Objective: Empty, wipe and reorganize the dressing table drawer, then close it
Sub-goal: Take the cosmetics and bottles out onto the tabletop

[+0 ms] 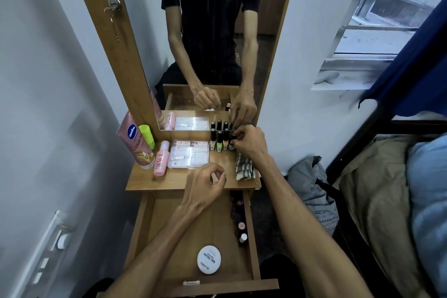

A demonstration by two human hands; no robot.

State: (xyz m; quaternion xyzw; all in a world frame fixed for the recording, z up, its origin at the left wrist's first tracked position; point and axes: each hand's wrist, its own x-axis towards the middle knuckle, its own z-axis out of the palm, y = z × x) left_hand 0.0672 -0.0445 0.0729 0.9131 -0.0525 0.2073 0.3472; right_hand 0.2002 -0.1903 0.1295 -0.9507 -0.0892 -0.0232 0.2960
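The wooden drawer [150,222] is pulled out below the dressing table top [174,180]. In it lie a white round nail polish remover tub [209,259] and several small nail polish bottles [242,231] along the right wall. My right hand [250,144] grips a dark nail polish bottle [232,144] at the right end of a row of upright bottles [219,141] by the mirror. My left hand [206,185] hovers over the table's front edge, fingers loosely curled, holding nothing. A striped folded cloth [244,169] lies under my right wrist.
On the table top stand a pink Vaseline tube [137,145], a green bottle [147,135], a pink spray bottle [161,158] and clear flat packets [189,153]. The mirror [217,43] rises behind. A bed and grey bag [312,184] are to the right.
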